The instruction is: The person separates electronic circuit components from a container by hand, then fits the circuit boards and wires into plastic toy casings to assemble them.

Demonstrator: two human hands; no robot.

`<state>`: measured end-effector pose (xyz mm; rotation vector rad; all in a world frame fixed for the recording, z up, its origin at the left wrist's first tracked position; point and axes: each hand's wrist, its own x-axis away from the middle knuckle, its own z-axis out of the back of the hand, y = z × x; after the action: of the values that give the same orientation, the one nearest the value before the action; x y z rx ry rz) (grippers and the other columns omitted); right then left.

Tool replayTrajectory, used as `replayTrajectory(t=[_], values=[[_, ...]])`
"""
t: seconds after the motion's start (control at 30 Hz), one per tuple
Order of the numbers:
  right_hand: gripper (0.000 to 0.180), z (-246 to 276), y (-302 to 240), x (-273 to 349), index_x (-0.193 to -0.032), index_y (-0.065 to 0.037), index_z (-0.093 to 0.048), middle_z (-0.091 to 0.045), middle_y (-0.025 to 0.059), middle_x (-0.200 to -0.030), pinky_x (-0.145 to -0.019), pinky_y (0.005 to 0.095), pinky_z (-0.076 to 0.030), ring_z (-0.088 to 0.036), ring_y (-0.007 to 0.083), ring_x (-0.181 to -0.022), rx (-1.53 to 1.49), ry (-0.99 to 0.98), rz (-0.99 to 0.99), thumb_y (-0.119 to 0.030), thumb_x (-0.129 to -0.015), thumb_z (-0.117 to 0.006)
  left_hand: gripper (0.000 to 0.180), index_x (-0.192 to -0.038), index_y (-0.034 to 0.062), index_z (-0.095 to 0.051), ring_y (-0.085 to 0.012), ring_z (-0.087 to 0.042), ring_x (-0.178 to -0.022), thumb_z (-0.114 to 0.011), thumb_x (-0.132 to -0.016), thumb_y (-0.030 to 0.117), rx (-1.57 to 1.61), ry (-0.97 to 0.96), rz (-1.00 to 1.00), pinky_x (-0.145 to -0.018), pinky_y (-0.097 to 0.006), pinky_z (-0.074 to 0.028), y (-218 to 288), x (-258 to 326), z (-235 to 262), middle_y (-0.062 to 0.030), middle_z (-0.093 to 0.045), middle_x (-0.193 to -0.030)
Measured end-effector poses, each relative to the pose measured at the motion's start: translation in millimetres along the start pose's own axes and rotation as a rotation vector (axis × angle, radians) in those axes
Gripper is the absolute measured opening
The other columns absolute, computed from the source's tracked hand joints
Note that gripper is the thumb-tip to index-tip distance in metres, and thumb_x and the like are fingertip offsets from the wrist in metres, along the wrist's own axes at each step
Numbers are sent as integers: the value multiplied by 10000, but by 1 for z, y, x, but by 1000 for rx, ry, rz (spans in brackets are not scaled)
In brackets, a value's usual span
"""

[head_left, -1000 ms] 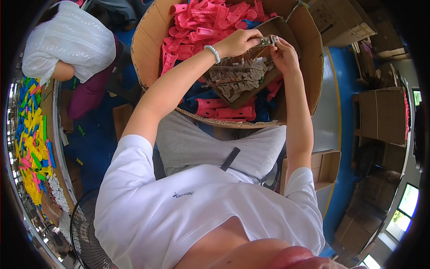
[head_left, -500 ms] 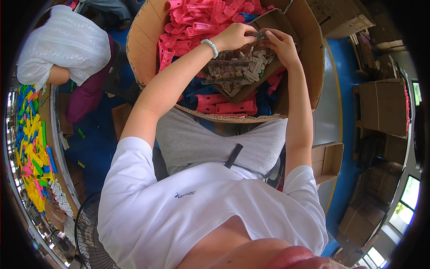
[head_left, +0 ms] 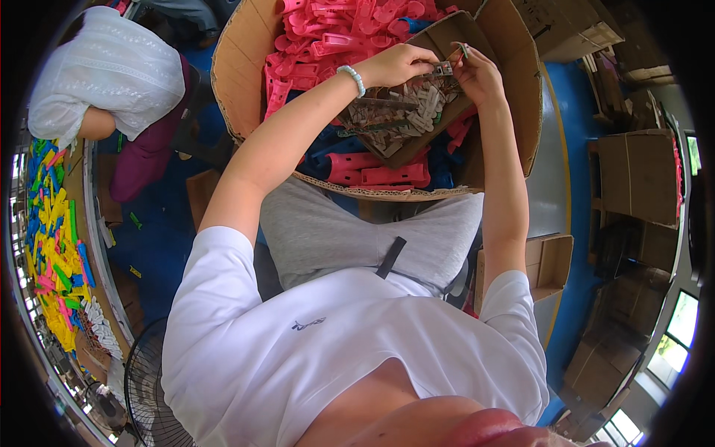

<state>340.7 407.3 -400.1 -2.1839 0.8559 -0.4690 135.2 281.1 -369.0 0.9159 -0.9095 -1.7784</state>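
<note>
My left hand (head_left: 404,65), a pale bead bracelet on its wrist, pinches a small grey rectangular piece (head_left: 445,68) with openings in it. Just right of that piece is my right hand (head_left: 481,77), its thumb and fingertips closed on a thin, partly greenish piece (head_left: 463,51) too small to name. Beneath both hands a small cardboard tray (head_left: 447,123) holds many whitish-grey slim pieces (head_left: 424,112) and thin wires. The tray rests tilted on pink and blue plastic parts inside a large carton (head_left: 246,67).
Pink clip-shaped parts (head_left: 339,45) fill the carton's far left. At left, a person in a white top (head_left: 112,71) sits by a table heaped with coloured plastic parts (head_left: 56,246). A fan (head_left: 153,380) stands lower left; cartons (head_left: 637,179) are stacked at right.
My right hand has drawn away to the right from my left hand, and a thin piece now shows at its fingertips. The left hand has shifted slightly right, keeping the grey piece.
</note>
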Motion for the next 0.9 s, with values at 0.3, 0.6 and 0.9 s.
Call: replayTrajectory(t=[0.3,0.6,0.9], values=[[299,-53,10,19,-1132,45,-608,-631,107,-1063,-776,320,-543,-620,186,-927,601,57,123,-187,-954,-549,305,-1175,26,-609,-127,-627,-749,-581,-918,189,105,-1,68,-680,-282,-505,-14,1,11,-75,-673,-890],[220,-49,15,20,-1082,48,-609,-631,102,-966,-831,364,-545,-627,177,-889,394,190,205,-113,-953,-534,263,-1125,-6,-598,-136,-617,-783,-562,-924,159,55,99,-12,-719,-281,-488,-22,4,2,-80,-666,-876],[204,-29,24,7,-1047,72,-587,-634,115,-921,-683,318,-552,-643,199,-787,227,184,44,-100,-953,-527,277,-1205,17,-556,-71,-519,-684,-483,-954,108,155,46,32,-614,-237,-419,-7,7,-11,-8,-578,-772]])
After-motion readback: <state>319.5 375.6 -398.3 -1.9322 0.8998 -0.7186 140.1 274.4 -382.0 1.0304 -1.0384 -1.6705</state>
